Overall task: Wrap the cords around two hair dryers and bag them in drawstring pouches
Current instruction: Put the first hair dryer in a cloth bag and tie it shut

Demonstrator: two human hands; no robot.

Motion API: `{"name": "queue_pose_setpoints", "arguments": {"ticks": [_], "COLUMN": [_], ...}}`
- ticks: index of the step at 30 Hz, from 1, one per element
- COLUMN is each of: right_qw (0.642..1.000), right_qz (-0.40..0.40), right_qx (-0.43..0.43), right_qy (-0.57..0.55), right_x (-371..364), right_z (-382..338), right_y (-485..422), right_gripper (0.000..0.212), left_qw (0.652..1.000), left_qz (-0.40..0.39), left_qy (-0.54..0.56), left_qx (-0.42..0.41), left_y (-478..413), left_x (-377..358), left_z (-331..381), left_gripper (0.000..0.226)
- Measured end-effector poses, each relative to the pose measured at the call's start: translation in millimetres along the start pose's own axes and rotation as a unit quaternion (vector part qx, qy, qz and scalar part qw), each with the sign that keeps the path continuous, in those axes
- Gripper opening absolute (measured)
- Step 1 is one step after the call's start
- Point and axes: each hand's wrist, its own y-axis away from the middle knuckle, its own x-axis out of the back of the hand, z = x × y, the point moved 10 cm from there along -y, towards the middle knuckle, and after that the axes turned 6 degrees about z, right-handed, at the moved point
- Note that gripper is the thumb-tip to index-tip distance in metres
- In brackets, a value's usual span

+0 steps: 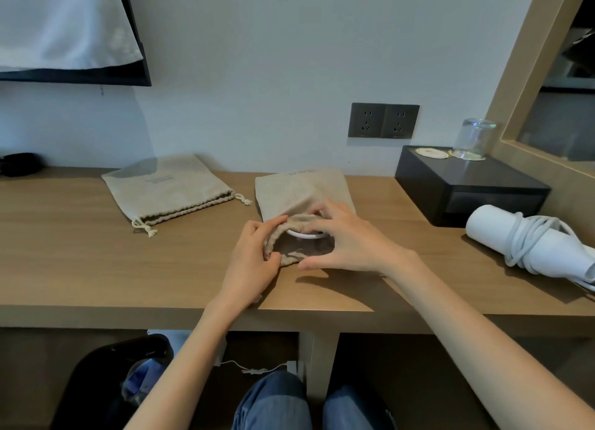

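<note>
A beige drawstring pouch (289,191) lies in the middle of the wooden desk (96,262), its gathered mouth facing me. My left hand (251,262) pinches the left rim of the mouth and my right hand (347,239) grips the right rim, holding it wide. Inside the opening shows the white rim of a hair dryer (306,235); the remainder of it is hidden by the cloth. A second, flat beige pouch (167,188) lies at the back left with its drawstring closed. A second white hair dryer (531,242), its grey cord wrapped around it, lies at the right.
A black box (467,184) stands at the back right, with coasters and an upturned glass (473,138) on top. Wall sockets (383,120) sit above the desk. A dark object (19,164) rests at the far left. A black chair (106,381) stands below the desk's front edge.
</note>
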Motion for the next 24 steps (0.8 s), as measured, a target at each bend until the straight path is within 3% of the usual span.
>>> {"name": "queue_pose_setpoints", "arguments": {"ticks": [2, 6, 12, 18, 24], "right_qw": [0.999, 0.995, 0.988, 0.983, 0.969], "right_qz": [-0.006, 0.070, 0.097, 0.142, 0.187], "right_qx": [-0.025, -0.056, -0.118, -0.114, -0.141], "right_qy": [-0.045, -0.051, -0.036, 0.030, 0.080], "right_x": [5, 21, 22, 18, 12], "right_z": [3, 6, 10, 21, 33], "right_y": [3, 1, -17, -14, -10], "right_gripper": [0.047, 0.024, 0.045, 0.036, 0.030], "left_qw": [1.000, 0.999, 0.999, 0.999, 0.999], "left_qz": [0.003, 0.002, 0.004, 0.001, 0.003], "left_qy": [-0.008, -0.042, -0.018, 0.002, -0.008], "left_qx": [-0.002, -0.021, -0.027, -0.038, -0.052], "left_y": [0, 4, 8, 14, 13], "left_x": [0, 1, 6, 6, 7], "left_z": [3, 11, 16, 18, 21], "left_gripper": [0.062, 0.061, 0.060, 0.062, 0.048]}}
